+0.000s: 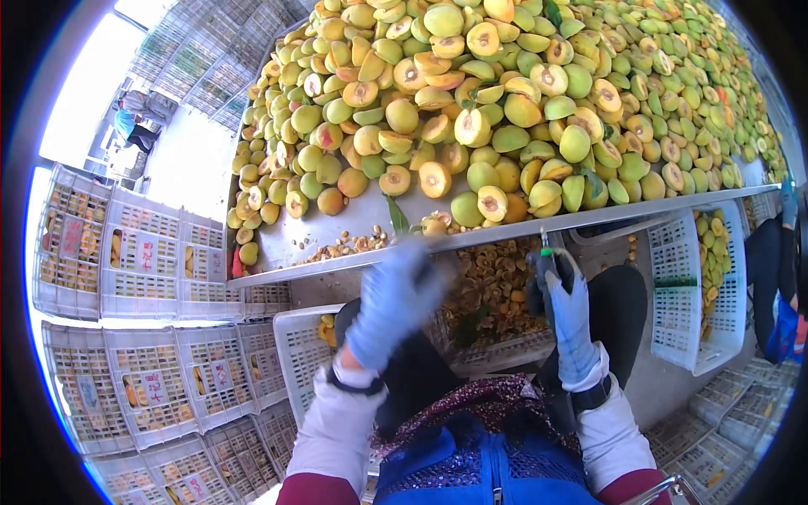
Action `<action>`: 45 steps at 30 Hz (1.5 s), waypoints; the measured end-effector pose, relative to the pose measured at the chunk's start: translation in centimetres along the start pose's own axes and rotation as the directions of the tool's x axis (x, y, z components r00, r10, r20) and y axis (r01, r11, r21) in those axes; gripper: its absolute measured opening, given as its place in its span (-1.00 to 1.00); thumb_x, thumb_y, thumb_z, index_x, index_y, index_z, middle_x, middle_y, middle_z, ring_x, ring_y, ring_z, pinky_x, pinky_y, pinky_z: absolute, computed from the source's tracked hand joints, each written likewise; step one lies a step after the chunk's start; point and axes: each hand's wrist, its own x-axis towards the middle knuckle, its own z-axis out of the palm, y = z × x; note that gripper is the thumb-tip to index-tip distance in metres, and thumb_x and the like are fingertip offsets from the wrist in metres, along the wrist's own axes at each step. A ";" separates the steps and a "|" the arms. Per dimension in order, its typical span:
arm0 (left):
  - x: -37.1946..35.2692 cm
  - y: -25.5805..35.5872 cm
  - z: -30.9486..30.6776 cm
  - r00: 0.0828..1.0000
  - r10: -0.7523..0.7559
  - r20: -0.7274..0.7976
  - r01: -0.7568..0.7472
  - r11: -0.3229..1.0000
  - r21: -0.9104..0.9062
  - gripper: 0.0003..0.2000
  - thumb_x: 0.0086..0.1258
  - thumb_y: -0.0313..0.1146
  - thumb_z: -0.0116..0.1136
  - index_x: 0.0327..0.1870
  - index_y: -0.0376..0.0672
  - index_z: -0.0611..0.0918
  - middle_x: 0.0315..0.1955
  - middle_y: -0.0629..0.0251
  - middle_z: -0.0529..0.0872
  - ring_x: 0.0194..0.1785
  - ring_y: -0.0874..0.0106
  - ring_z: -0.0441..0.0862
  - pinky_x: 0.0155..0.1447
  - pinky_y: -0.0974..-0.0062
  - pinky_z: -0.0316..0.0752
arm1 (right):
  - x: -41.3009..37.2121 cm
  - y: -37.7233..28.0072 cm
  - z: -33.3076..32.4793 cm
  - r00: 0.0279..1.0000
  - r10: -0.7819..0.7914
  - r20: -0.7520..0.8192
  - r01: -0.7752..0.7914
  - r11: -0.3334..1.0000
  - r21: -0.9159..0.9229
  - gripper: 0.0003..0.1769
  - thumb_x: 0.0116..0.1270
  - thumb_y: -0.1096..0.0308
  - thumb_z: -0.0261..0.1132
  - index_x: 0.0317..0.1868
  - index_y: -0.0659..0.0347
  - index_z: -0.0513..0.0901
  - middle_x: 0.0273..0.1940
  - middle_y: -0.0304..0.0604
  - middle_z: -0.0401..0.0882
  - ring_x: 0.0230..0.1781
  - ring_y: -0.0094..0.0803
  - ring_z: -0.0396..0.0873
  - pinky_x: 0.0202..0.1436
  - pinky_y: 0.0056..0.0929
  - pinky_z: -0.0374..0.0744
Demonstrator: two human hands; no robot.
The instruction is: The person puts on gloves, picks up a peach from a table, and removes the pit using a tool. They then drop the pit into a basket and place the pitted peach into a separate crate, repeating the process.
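My left hand [397, 299], in a blue glove, is smeared by motion at the near edge of the metal table [353, 210]. Its fingers and anything in them are blurred. Fingers wrapped, my gloved right hand [569, 307] grips a slim tool [545, 252] with a green band and a thin metal tip pointing up toward the table edge. Beyond both hands lies a heap of green-yellow stone fruit [505, 109], many cut in half. Loose fruit stones [347, 244] and a green leaf [396, 215] lie near my left hand.
Below the table edge, between my legs, a crate holds brown fruit pieces [497, 282]. A white crate [290, 353] stands left, another [673, 286] with fruit right. Stacked crates [143, 261] line the left side. One person [130, 126] is far left; another person's sleeve [789, 202] shows right.
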 end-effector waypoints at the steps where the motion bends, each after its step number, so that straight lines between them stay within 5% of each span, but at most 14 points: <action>1: 2.7 -2.7 -0.7 0.982 -0.121 -0.149 0.115 0.992 -0.047 -0.72 0.21 -0.33 0.25 -0.07 -0.15 0.60 -0.24 0.08 0.65 -0.19 0.14 0.64 -0.13 0.36 0.53 | -0.4 0.8 0.0 1.000 -0.002 0.002 0.002 0.999 -0.032 -0.77 0.35 0.49 0.11 0.02 0.27 0.47 -0.41 -0.28 0.52 -0.53 -0.62 0.46 -0.48 -0.61 0.50; 2: 5.5 -4.8 -1.7 0.960 -0.058 -0.274 0.102 0.983 0.150 -0.76 0.25 -0.25 0.21 -0.14 -0.15 0.62 -0.24 0.10 0.67 -0.18 0.08 0.64 -0.12 0.28 0.54 | -0.9 1.7 0.0 1.000 0.000 0.005 0.001 0.998 -0.064 -0.75 0.35 0.50 0.11 0.03 0.27 0.46 -0.39 -0.27 0.52 -0.51 -0.62 0.47 -0.46 -0.61 0.50; 4: 10.4 -9.2 -1.9 0.964 -0.193 -0.184 0.260 0.838 0.481 -0.64 0.22 -0.13 0.22 -0.08 -0.18 0.57 -0.20 0.05 0.67 -0.15 0.04 0.65 -0.09 0.17 0.52 | -1.1 2.8 0.8 0.991 0.131 0.032 -0.130 0.991 -0.038 -0.74 0.34 0.50 0.11 0.04 0.28 0.45 -0.33 -0.26 0.52 -0.45 -0.63 0.48 -0.42 -0.62 0.50; 10: 14.5 -11.9 1.0 0.938 -0.343 -0.054 0.306 0.744 0.594 -0.40 0.14 -0.05 0.27 0.05 -0.34 0.40 -0.29 -0.15 0.67 -0.17 0.06 0.65 -0.07 0.21 0.52 | -0.6 3.6 0.7 0.925 0.255 0.281 -0.295 0.949 0.112 -0.68 0.34 0.48 0.10 0.10 0.27 0.40 -0.27 -0.27 0.51 -0.44 -0.65 0.44 -0.39 -0.65 0.48; 12: 13.9 -13.5 0.5 0.894 -0.421 0.151 0.362 0.879 0.309 -0.58 0.14 -0.20 0.30 -0.06 -0.32 0.55 -0.41 -0.01 0.68 -0.22 0.23 0.67 -0.17 0.35 0.53 | -0.8 6.0 0.3 0.953 0.210 0.219 -0.244 0.960 0.139 -0.64 0.38 0.19 0.14 0.06 0.23 0.44 -0.38 -0.29 0.47 -0.53 -0.59 0.45 -0.49 -0.61 0.47; 14: 10.4 -11.1 0.5 0.983 -0.151 0.103 0.104 0.924 0.367 -0.67 0.18 -0.24 0.29 -0.14 -0.29 0.60 -0.40 0.07 0.66 -0.23 0.35 0.65 -0.22 0.43 0.53 | -1.1 6.7 0.2 0.965 0.160 0.206 -0.199 0.963 0.181 -0.58 0.40 0.04 0.16 0.05 0.20 0.45 -0.42 -0.30 0.45 -0.57 -0.56 0.45 -0.52 -0.60 0.47; 16: 5.9 -4.2 0.2 0.976 -0.195 0.093 0.176 0.968 0.177 -0.59 0.14 -0.18 0.34 -0.09 -0.27 0.57 -0.21 0.09 0.66 -0.10 0.24 0.63 0.04 0.37 0.49 | -2.1 5.6 0.5 0.960 0.117 0.254 -0.177 0.957 0.232 -0.58 0.39 0.07 0.15 0.08 0.20 0.42 -0.38 -0.29 0.46 -0.54 -0.56 0.46 -0.49 -0.60 0.48; 17: 3.2 -3.0 1.3 0.974 -0.211 0.080 0.220 0.966 -0.134 -0.63 0.17 -0.24 0.33 -0.10 -0.29 0.56 -0.24 0.15 0.65 -0.13 0.34 0.61 0.01 0.43 0.48 | -2.7 4.8 0.5 0.954 0.096 0.285 -0.171 0.953 0.251 -0.57 0.39 0.10 0.15 0.10 0.21 0.41 -0.36 -0.28 0.47 -0.53 -0.56 0.46 -0.48 -0.60 0.49; 20: -2.4 0.6 3.9 0.915 -0.390 0.102 0.355 0.659 -0.663 -0.75 0.32 -0.31 0.21 -0.15 -0.30 0.52 -0.31 0.32 0.58 -0.19 0.58 0.49 -0.08 0.58 0.44 | -4.6 2.1 1.2 0.936 0.015 0.352 -0.071 0.986 0.148 -0.52 0.34 0.25 0.16 0.21 0.25 0.34 -0.26 -0.21 0.51 -0.43 -0.54 0.49 -0.37 -0.56 0.53; 24: -6.2 1.9 6.0 0.875 -0.479 0.076 0.382 0.584 -0.716 -0.77 0.49 -0.23 -0.04 -0.14 -0.24 0.52 -0.35 0.37 0.55 -0.23 0.60 0.47 -0.14 0.61 0.41 | -7.1 1.7 1.7 0.909 0.099 0.404 -0.025 0.982 -0.185 -0.39 0.21 0.48 0.13 0.31 0.36 0.26 -0.08 -0.05 0.56 -0.08 -0.32 0.55 0.07 -0.36 0.49; 26: -7.1 2.3 6.6 0.840 -0.540 0.050 0.372 0.505 -0.779 -0.73 0.53 -0.21 -0.12 -0.14 -0.24 0.52 -0.32 0.34 0.57 -0.20 0.56 0.52 -0.12 0.56 0.45 | -7.4 0.4 2.1 0.879 -0.044 0.475 0.211 0.929 -0.303 -0.40 0.18 0.49 0.15 0.27 0.38 0.29 -0.08 0.00 0.56 -0.03 -0.24 0.55 0.13 -0.31 0.46; 27: -7.6 2.4 6.5 0.844 -0.535 0.043 0.374 0.527 -0.763 -0.72 0.53 -0.20 -0.14 -0.13 -0.24 0.52 -0.30 0.33 0.58 -0.19 0.54 0.53 -0.10 0.55 0.46 | -7.6 0.1 2.6 0.882 -0.144 0.448 0.341 0.853 -0.395 -0.65 0.17 0.29 0.27 -0.08 0.23 0.43 -0.27 0.10 0.53 -0.23 0.08 0.56 -0.22 -0.18 0.51; 30: -8.3 2.9 6.2 0.865 -0.501 0.018 0.360 0.595 -0.718 -0.69 0.55 -0.19 -0.19 -0.09 -0.26 0.53 -0.25 0.28 0.59 -0.16 0.51 0.55 -0.06 0.53 0.48 | -8.8 -0.1 2.8 0.859 -0.284 0.426 0.500 0.648 -0.575 -0.63 0.19 0.23 0.27 -0.07 0.19 0.41 -0.29 0.07 0.53 -0.23 0.07 0.55 -0.25 -0.15 0.51; 45: -10.7 4.6 6.0 0.909 -0.404 -0.099 0.229 0.686 -0.691 -0.68 0.52 -0.24 -0.16 -0.09 -0.33 0.57 -0.25 0.20 0.65 -0.18 0.46 0.58 -0.04 0.51 0.46 | -12.1 -1.0 4.1 0.874 -0.069 0.482 0.457 0.455 -0.764 -0.62 0.23 0.13 0.26 -0.15 0.24 0.38 -0.43 0.04 0.54 -0.40 -0.03 0.59 -0.38 -0.16 0.50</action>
